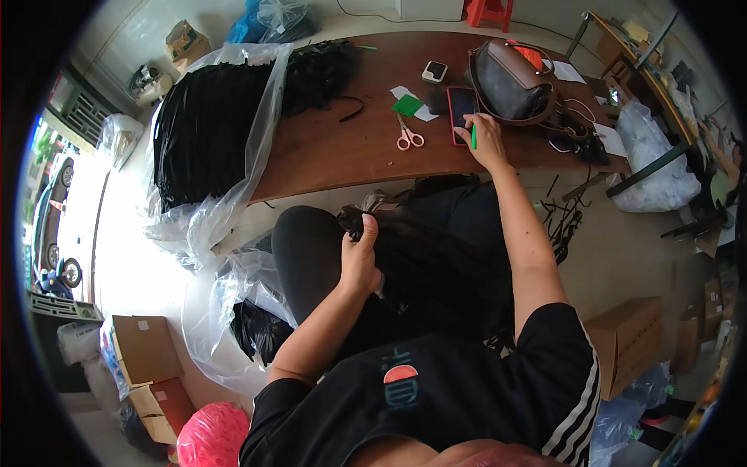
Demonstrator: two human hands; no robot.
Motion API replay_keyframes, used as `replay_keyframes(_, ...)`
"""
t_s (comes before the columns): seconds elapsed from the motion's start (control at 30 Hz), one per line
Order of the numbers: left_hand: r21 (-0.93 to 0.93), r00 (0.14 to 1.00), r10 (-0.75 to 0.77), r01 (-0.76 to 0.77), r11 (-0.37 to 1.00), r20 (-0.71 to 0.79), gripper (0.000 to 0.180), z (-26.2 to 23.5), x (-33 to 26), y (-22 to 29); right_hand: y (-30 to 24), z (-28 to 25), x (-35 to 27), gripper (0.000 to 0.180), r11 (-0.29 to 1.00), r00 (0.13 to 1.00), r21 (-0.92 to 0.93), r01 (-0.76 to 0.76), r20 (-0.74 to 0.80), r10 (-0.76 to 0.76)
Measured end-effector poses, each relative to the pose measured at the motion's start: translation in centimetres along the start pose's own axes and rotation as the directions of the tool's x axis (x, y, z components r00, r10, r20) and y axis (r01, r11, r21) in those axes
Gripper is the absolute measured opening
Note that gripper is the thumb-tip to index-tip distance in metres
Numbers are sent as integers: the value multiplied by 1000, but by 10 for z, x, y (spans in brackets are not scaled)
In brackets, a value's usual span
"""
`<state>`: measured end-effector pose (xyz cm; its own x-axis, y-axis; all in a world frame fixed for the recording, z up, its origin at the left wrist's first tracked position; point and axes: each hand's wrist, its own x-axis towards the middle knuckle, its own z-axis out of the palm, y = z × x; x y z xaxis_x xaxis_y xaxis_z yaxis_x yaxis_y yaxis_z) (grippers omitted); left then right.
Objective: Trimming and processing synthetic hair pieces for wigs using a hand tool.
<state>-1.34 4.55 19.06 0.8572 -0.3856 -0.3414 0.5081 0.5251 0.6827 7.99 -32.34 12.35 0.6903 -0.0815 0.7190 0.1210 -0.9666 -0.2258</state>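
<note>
My left hand (pixel 359 261) is closed around one end of a bundle of black strips (pixel 424 233) that lies across my lap, its thumb pointing up. My right hand (pixel 489 142) reaches over the table to the lower end of a phone (pixel 461 103) with a reddish edge. A slim green stick-like thing (pixel 474 138) shows between its thumb and fingers; its kind is not clear. Left of that hand lie scissors (pixel 410 138) with pink handles, beside a green card (pixel 407 106) and white paper pieces.
A clear plastic bag (pixel 268 117) wraps a large stack of black strips (pixel 206 128) on the left of the brown table (pixel 327 163). A dark handbag (pixel 510 82) stands beyond the phone, near a small white device (pixel 435 71). Cardboard boxes (pixel 622 342) stand on the floor.
</note>
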Motion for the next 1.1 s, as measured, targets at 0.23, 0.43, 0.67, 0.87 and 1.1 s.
replay_keyframes(0.23, 90, 993, -5, -6, 996, 122, 25, 26, 27, 53, -18, -38, 47, 24, 845, 888, 413, -340, -155, 433)
replay_keyframes(0.43, 255, 960, -81, 11, 967, 269, 18, 62, 59, 82, -142, -110, 32, 31, 302, 830, 786, -540, 439, 344)
replay_keyframes(0.67, 194, 976, 2, -45, 980, 218, 17, 31, 92, 47, -195, -74, 18, 33, 219, 908, 890, -400, 353, 224)
replay_keyframes(0.87, 116, 993, 59, -71, 991, 100, 17, 5, 90, 28, -208, -33, 1, 19, 150, 837, 856, -494, 422, 348)
replay_keyframes(1.1, 88, 996, 74, -78, 993, 56, 14, -5, 88, 35, -224, -17, -3, 19, 166, 836, 856, -489, 406, 368)
